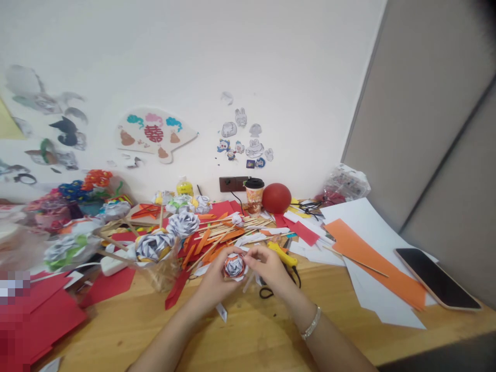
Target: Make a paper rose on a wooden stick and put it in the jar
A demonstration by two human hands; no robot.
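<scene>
A small paper flower (234, 265), white in the middle with an orange-red outer ring, sits in my left hand (215, 275), whose fingers curl around its left side and back. My right hand (267, 264) pinches at the flower's right edge with thumb and forefinger. Whatever lies between those fingertips is too small to make out apart from the petal edge. Just behind my right hand rests a yellow glue gun (282, 253), its black cord looping below. A small strip of white paper (221, 312) lies on the wooden table (248, 343) under my left wrist.
Finished paper roses (153, 245) stand in a wrapped bunch at left. Thin wooden sticks (217, 227) and orange and red paper pile up behind my hands. Near the wall stand a paper cup (254, 199) and a red balloon (276, 198). A phone (436, 279) lies right beside orange paper (372, 261).
</scene>
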